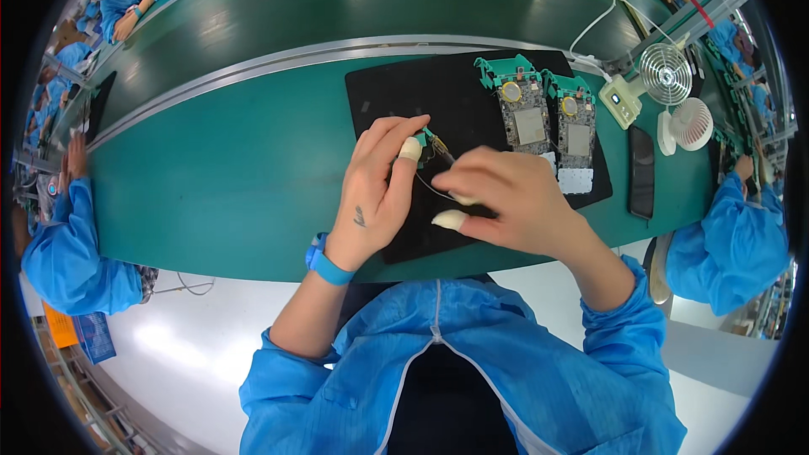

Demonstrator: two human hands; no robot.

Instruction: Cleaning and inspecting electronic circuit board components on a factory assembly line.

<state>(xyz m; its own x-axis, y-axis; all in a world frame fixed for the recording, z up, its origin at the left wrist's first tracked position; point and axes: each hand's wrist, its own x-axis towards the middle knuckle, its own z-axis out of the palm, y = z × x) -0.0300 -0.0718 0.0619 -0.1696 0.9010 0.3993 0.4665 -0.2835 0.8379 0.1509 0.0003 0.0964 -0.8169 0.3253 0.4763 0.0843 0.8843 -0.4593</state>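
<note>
My left hand [375, 181] is over the black mat [383, 93], its thumb and fingers closed on a small green part [424, 140]. A short gold-brown piece [440, 150] shows beside that part, and a thin pale wire [432, 189] curves below it. Close on the right, my right hand [514, 198] is blurred by motion, its fingers bent toward the wire; whether it grips anything is unclear. Pale finger cots cover both thumbs and a right fingertip. Two circuit boards [531, 128] [577, 140] with green frames lie on the mat, just beyond the right hand.
Right of the mat are a black phone [640, 170], a pale power strip [621, 103] and two small fans [666, 73] [693, 125]. A metal rail [278, 62] separates the green table [211, 177] from a conveyor [337, 8]. People in blue sit at both sides.
</note>
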